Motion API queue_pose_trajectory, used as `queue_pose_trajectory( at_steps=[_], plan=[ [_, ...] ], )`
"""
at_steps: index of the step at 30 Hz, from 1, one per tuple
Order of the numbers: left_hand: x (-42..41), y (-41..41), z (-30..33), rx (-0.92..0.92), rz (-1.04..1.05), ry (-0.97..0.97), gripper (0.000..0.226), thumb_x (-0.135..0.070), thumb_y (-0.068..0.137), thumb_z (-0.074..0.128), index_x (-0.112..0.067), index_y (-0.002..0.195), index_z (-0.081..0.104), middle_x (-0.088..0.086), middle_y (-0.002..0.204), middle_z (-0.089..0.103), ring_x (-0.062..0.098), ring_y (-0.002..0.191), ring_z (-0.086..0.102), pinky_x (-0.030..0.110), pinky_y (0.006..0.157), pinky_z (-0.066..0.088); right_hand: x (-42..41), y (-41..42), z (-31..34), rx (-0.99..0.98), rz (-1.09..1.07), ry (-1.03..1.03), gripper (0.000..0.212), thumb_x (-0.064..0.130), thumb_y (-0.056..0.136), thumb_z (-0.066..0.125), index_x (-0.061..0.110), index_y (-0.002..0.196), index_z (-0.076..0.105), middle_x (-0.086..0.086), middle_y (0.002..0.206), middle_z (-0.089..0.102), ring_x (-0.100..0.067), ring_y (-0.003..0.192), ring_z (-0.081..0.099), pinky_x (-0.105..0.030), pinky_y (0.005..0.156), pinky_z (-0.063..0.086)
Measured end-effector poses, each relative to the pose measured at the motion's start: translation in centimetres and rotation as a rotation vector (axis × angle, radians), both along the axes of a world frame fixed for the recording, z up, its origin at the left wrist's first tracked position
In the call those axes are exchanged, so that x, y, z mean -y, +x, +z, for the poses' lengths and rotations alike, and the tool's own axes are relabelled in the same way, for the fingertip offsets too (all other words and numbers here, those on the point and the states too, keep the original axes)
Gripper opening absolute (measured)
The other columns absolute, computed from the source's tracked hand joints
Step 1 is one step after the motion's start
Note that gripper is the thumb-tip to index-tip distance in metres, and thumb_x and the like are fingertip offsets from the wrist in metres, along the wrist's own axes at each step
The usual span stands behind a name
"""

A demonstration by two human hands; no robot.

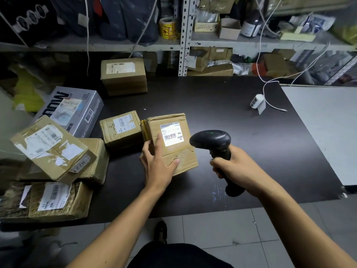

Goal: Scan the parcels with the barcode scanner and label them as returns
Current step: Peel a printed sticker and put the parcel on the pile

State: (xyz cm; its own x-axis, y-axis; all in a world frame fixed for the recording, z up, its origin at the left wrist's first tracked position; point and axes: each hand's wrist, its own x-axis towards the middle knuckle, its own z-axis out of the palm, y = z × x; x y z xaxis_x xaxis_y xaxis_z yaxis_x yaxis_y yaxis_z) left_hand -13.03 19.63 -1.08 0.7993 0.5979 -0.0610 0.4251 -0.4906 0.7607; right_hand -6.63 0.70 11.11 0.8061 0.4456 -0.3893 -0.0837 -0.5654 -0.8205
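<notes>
Two forearms reach over the near edge of the black table (241, 117): parcel steadied, scanner aimed.

The left hand (157, 163) rests on a brown cardboard parcel (172, 151), fingers spread and nearly straight over its top face and near corner, thumb along the near edge. The parcel's white shipping label (172, 133) faces up just beyond the fingertips and is brightly lit. The right hand (234, 164) is wrapped fully round the handle of the black barcode scanner (211, 141), whose head sits just right of the parcel, pointing at the label. A smaller parcel (120, 129) touches the held parcel's left side. Left of the left hand, further parcels (52, 149) lie stacked. Beyond the right hand stands a white label roll (257, 101).
</notes>
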Motion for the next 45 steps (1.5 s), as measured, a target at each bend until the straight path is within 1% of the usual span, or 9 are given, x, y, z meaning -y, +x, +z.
queue_pose_trajectory(
  at_steps=[12,15,24,31,34,36,39,43,45],
  plan=[
    [0.0,0.1,-0.1,-0.001,-0.005,0.003,0.105,-0.033,0.080,0.079,-0.046,0.153,0.005,-0.010,0.151,0.003,0.029,0.139,0.014,0.050,0.111,0.032,0.0,-0.5,0.8,0.003,0.006,0.013,0.014,0.005,0.085,0.055,-0.006,0.094,0.054,-0.001,0.066,0.056,-0.014,0.057,0.053,-0.030,0.062,0.047],
    [0.0,0.1,-0.1,0.001,0.003,-0.004,0.102,-0.032,0.080,0.078,-0.044,0.154,0.009,-0.008,0.152,0.004,0.029,0.138,0.014,0.049,0.112,0.031,0.0,-0.6,0.9,0.005,0.000,0.018,0.015,0.005,0.085,0.056,-0.005,0.096,0.055,-0.001,0.067,0.057,-0.014,0.057,0.054,-0.030,0.062,0.046],
    [-0.1,0.0,-0.1,-0.006,-0.006,-0.008,0.106,-0.032,0.080,0.079,-0.046,0.153,0.003,-0.010,0.152,0.002,0.029,0.140,0.013,0.052,0.112,0.032,-0.1,-0.7,1.0,0.010,0.005,-0.001,0.013,0.006,0.085,0.056,-0.006,0.091,0.054,0.000,0.065,0.057,-0.013,0.056,0.054,-0.031,0.063,0.047],
    [-0.2,-0.2,-0.3,0.016,0.001,-0.017,0.103,-0.032,0.080,0.079,-0.044,0.153,0.007,-0.009,0.151,0.003,0.029,0.139,0.014,0.049,0.113,0.031,0.0,-0.8,0.5,0.014,-0.003,0.004,0.011,0.008,0.085,0.057,-0.002,0.089,0.055,0.003,0.063,0.059,-0.012,0.055,0.055,-0.031,0.063,0.047],
    [-0.4,-0.3,-0.2,0.017,-0.001,-0.019,0.103,-0.033,0.079,0.079,-0.045,0.153,0.009,-0.007,0.152,0.004,0.029,0.139,0.017,0.048,0.111,0.032,-0.1,-0.6,-0.5,0.046,-0.065,-0.004,0.008,0.012,0.086,0.059,0.013,0.092,0.055,0.002,0.069,0.066,-0.010,0.056,0.060,-0.026,0.062,0.048],
    [-0.7,-0.4,0.0,0.001,-0.004,-0.052,0.103,-0.031,0.078,0.081,-0.045,0.153,0.012,-0.005,0.154,0.006,0.028,0.138,0.019,0.046,0.111,0.032,0.0,-0.2,-2.0,0.079,-0.140,-0.020,0.018,0.015,0.087,0.060,0.023,0.101,0.054,0.001,0.079,0.070,-0.008,0.059,0.065,-0.027,0.063,0.048],
    [-1.6,-0.8,0.0,-0.041,-0.055,-0.134,0.101,-0.030,0.076,0.083,-0.046,0.152,0.018,-0.005,0.154,0.009,0.025,0.140,0.021,0.040,0.114,0.026,0.4,0.6,-5.8,0.084,-0.279,-0.077,0.029,0.019,0.086,0.059,0.028,0.112,0.050,0.002,0.090,0.069,-0.008,0.065,0.068,-0.029,0.063,0.047],
    [-2.4,-1.3,-0.6,-0.147,-0.192,-0.242,0.100,-0.033,0.072,0.086,-0.046,0.150,0.023,-0.007,0.150,0.016,0.021,0.140,0.029,0.033,0.117,0.025,0.9,1.5,-11.3,-0.005,-0.359,-0.192,0.037,0.022,0.085,0.059,0.021,0.121,0.051,-0.002,0.100,0.066,-0.022,0.086,0.069,-0.035,0.075,0.051],
    [-2.3,-1.3,-0.8,-0.190,-0.232,-0.281,0.101,-0.034,0.072,0.086,-0.045,0.150,0.023,-0.006,0.149,0.018,0.019,0.137,0.034,0.029,0.114,0.026,0.9,1.5,-13.2,-0.028,-0.346,-0.278,0.037,0.023,0.086,0.059,0.016,0.122,0.053,-0.006,0.107,0.063,-0.028,0.103,0.061,-0.034,0.081,0.045]
  ],
)
